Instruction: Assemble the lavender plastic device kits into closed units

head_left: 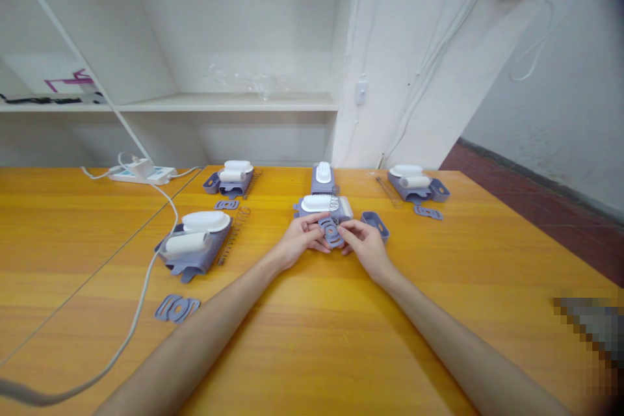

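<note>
Between my hands is a flat grey-purple slotted plate (331, 233) with a round middle, tilted up above the table. My left hand (302, 238) grips its left side, thumb and fingers closed on the edge. From the right, my right hand (366, 247) pinches the opposite edge. A metal coil spring (335, 199) rises just behind the plate; whether it is joined to it I cannot tell. Beyond lies a grey-purple housing with a white oval bristled piece (319, 203). A small grey-purple open cup (375, 224) rests beside my right hand, partly hidden by it.
Similar part sets lie around: a near-left housing (192, 263) with a white roller (188, 244), a spring (234, 234) and a slotted plate (177, 308), plus sets at back left (236, 185) and back right (414, 192). A white cable (146, 279) crosses the left side from a power strip (141, 172).
</note>
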A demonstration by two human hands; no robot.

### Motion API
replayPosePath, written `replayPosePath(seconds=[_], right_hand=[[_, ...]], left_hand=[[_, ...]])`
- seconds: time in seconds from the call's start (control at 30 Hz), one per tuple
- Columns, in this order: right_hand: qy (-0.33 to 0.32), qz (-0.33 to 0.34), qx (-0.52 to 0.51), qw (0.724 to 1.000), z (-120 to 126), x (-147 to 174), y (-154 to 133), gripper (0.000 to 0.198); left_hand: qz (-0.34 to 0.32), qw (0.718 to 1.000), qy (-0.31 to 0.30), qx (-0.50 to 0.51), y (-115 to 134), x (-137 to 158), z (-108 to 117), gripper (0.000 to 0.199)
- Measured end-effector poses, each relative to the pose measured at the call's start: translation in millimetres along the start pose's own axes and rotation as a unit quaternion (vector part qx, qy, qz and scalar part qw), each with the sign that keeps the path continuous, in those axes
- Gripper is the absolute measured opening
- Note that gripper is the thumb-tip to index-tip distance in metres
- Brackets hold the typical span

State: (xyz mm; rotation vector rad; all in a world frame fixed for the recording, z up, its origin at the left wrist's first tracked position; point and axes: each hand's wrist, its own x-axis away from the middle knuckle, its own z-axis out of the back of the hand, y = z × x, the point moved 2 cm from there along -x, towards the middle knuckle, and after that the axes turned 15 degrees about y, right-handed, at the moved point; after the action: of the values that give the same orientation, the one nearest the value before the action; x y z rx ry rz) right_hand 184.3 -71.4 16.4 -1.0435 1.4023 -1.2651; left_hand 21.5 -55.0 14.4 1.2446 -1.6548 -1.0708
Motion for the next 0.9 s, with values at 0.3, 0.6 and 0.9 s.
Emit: replayPosePath(seconds=[0.3, 0.6, 0.9], right_hand=[[-0.016, -0.041, -0.022, 0.999, 1.4, -0.3, -2.9, 0.029], [-0.038, -0.062, -0.008, 0.997, 2.6, -3.8, -3.1, 0.029], [-0.050, -0.077, -0.018, 0.996, 4.4, -4.1, -1.3, 0.031]], left_hand=[[-0.005, 1.000, -0.005, -0.001, -0.1, 0.7, 0.7, 0.063], [-0.001, 0.998, -0.047, -0.049, -0.5, 0.3, 2.7, 0.065], [-0.015, 0.995, -0.070, -0.074, 1.2, 3.1, 1.7, 0.061]])
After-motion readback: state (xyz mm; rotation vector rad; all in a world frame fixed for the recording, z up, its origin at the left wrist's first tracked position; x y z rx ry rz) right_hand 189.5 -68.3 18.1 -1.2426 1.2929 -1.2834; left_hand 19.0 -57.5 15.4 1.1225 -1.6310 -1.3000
